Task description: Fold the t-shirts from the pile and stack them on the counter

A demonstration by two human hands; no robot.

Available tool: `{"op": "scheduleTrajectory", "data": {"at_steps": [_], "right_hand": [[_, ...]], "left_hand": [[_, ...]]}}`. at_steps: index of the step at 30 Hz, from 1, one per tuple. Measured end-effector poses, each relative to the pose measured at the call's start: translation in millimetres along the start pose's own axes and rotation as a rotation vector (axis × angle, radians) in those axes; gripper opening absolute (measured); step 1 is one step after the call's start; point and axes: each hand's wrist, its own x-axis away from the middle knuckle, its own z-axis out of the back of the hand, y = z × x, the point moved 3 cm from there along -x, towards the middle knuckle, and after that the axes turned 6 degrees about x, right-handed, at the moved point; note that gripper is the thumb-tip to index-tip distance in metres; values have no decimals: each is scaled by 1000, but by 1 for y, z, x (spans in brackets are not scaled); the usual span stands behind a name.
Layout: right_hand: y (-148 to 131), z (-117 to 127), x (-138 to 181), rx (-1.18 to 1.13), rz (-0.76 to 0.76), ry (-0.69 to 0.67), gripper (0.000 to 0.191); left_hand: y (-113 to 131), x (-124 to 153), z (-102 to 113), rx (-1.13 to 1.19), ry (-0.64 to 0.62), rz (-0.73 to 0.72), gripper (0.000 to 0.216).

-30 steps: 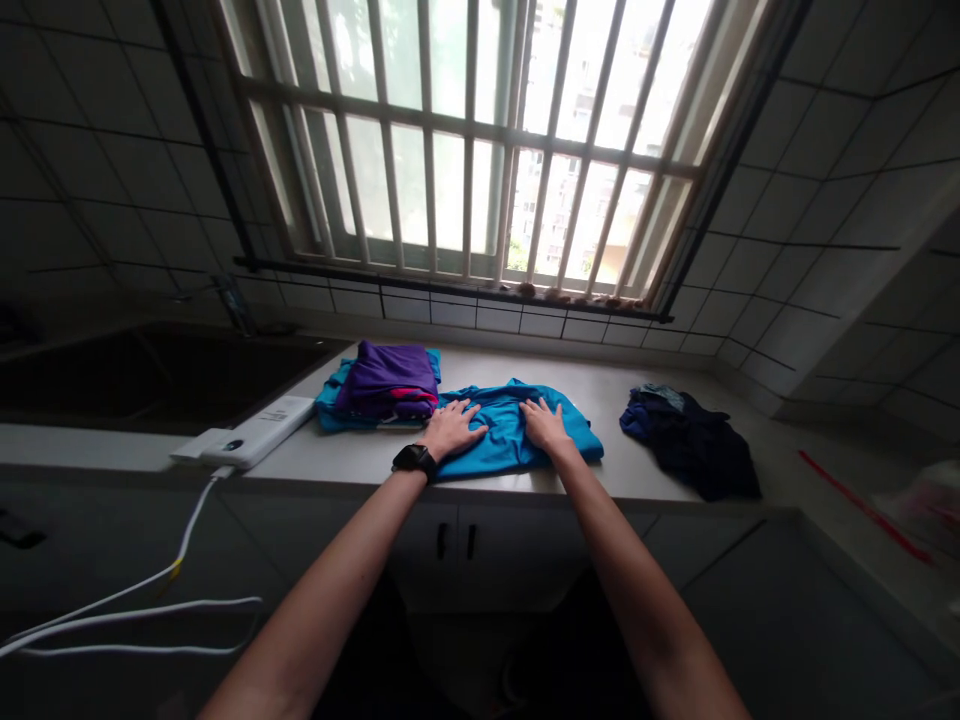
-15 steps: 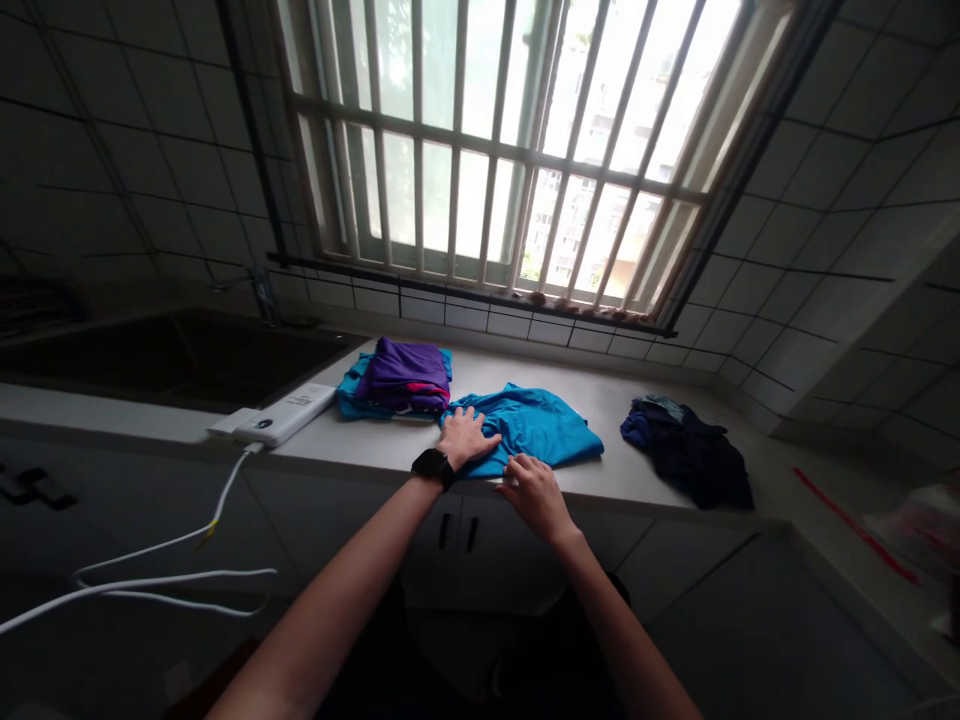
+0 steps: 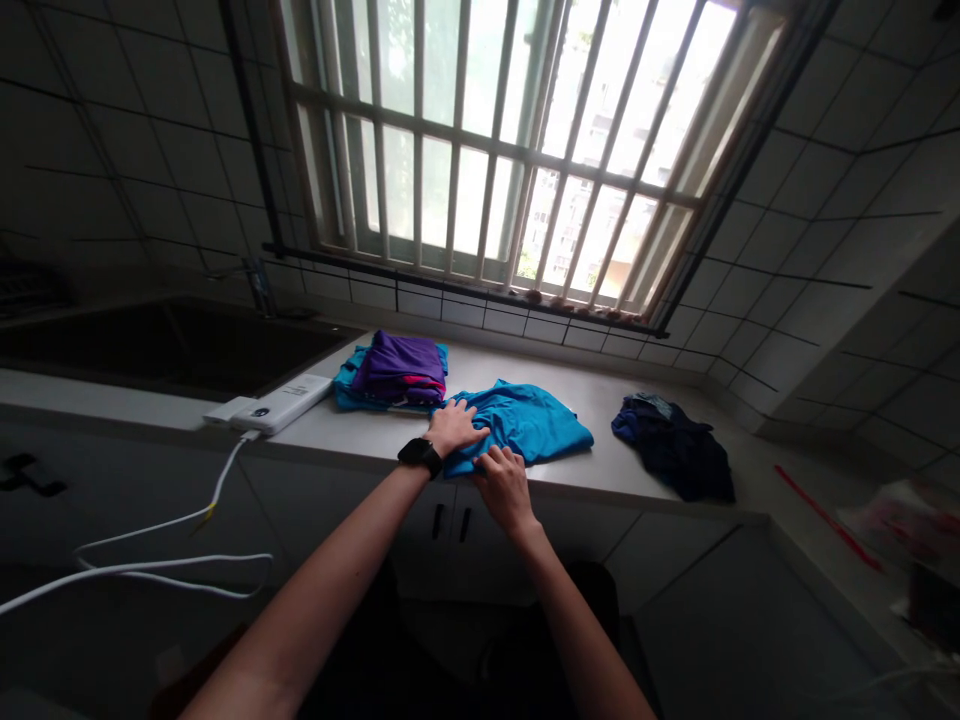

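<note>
A bright blue garment (image 3: 536, 420) lies rumpled on the counter, near its front edge. My left hand (image 3: 455, 427), with a black watch on the wrist, rests on the garment's left part, fingers spread. At the near edge of the cloth, my right hand (image 3: 504, 485) has its fingers curled in and closed on the fabric; the fingertips are partly hidden. Just beyond my left hand sits a stack of folded clothes (image 3: 401, 368), purple on top with blue and a bit of red showing. A dark navy garment (image 3: 675, 450) is bunched up to the right.
A white power bank (image 3: 292, 402) with a white cable (image 3: 217, 490) lies left on the counter (image 3: 600, 485). Farther left is a dark sink (image 3: 187, 345) with a faucet (image 3: 259, 290). A barred window (image 3: 487, 150) is behind. A red strip (image 3: 825, 515) lies at right.
My right hand has moved left along the garment's near edge, closer to my left hand. My left hand stays spread on the cloth. The whole view has shifted slightly.
</note>
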Motion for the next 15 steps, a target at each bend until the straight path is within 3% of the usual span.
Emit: {"op": "scheduleTrajectory", "data": {"at_steps": [15], "right_hand": [[13,6,-11,-129,-147,-97,10]], "left_hand": [[1,11,-4,18,11,16,64]]}}
